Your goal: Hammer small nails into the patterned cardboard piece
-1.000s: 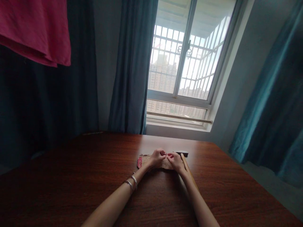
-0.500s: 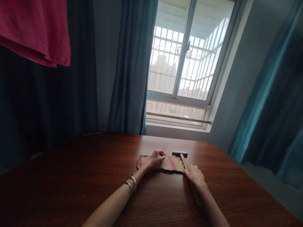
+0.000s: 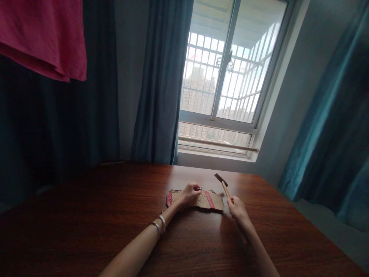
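Observation:
A flat, ragged-edged piece of cardboard (image 3: pixel 217 201) with pink stripes and many small dark marks or holes lies on the table. My left hand (image 3: pixel 190 193), with bracelets on its wrist, rests over the middle of it. Thumb and fingers there pinch a small red item with a pale tip, too small to name. Just right of the cardboard, my right hand (image 3: pixel 238 209) is closed round the wooden handle of a hammer (image 3: pixel 225 188). The hammer's dark head is raised above the table, tilted, beyond and to the right of my left hand.
The brown wooden table (image 3: pixel 129 234) reaches back to the wall, its right edge running diagonally. Behind it are a barred window (image 3: pixel 221 77) and blue curtains (image 3: pixel 161 84). A pink cloth (image 3: pixel 43 38) hangs at the upper left.
My right hand has lifted the hammer, and its head has swung up and turned from level to slanting. The left hand and the cardboard have stayed in place.

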Demonstrator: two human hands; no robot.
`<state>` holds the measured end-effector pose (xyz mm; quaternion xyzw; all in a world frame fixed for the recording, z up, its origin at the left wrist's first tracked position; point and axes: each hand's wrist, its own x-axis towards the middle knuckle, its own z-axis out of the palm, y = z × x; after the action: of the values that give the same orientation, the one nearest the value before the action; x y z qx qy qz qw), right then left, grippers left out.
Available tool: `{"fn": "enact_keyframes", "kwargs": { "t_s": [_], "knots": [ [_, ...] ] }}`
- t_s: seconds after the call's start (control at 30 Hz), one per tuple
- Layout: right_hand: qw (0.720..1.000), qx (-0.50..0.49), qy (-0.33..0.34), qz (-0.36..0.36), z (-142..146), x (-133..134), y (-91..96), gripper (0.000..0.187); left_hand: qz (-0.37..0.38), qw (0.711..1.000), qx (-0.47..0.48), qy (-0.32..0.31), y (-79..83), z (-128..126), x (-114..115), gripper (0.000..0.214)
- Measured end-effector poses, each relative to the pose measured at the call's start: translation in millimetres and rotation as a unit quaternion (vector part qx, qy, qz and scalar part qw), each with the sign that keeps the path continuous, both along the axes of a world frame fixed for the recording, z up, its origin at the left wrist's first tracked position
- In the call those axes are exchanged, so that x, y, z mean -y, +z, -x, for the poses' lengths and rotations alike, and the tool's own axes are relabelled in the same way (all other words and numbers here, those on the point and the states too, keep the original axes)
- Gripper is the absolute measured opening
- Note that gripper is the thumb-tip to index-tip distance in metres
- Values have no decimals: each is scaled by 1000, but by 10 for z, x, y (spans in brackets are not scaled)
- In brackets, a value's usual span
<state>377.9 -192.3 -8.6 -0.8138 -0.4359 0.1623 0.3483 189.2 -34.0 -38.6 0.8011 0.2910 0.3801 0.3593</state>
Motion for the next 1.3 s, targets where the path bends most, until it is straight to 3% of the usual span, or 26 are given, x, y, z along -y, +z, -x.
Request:
{"fn": "enact_keyframes", "kwargs": {
  "t_s": [0.07, 0.13, 0.23, 0.3, 0.53, 1.3],
  "knots": [
    [980, -189, 10, -59, 0, 15, 134, 20, -1, 1000, 0, -1, 14, 9, 9, 18],
    [932, -347, 52, -87, 10, 67, 265, 21, -3, 1000, -1, -1, 30, 18, 21, 18],
    [876, -457, 132, -78, 59, 159, 387, 26, -9, 1000, -3, 0, 47, 22, 35, 17],
    [864, -474, 158, -62, 121, 194, 411, 28, -5, 1000, -5, 3, 48, 18, 38, 17],
    [869, -463, 168, -51, 305, 187, 407, 27, 2, 1000, 1, 0, 33, 14, 24, 18],
    [885, -422, 187, -59, 377, 211, 408, 35, 11, 1000, -10, -3, 5, 17, 11, 21]
  ]
}}
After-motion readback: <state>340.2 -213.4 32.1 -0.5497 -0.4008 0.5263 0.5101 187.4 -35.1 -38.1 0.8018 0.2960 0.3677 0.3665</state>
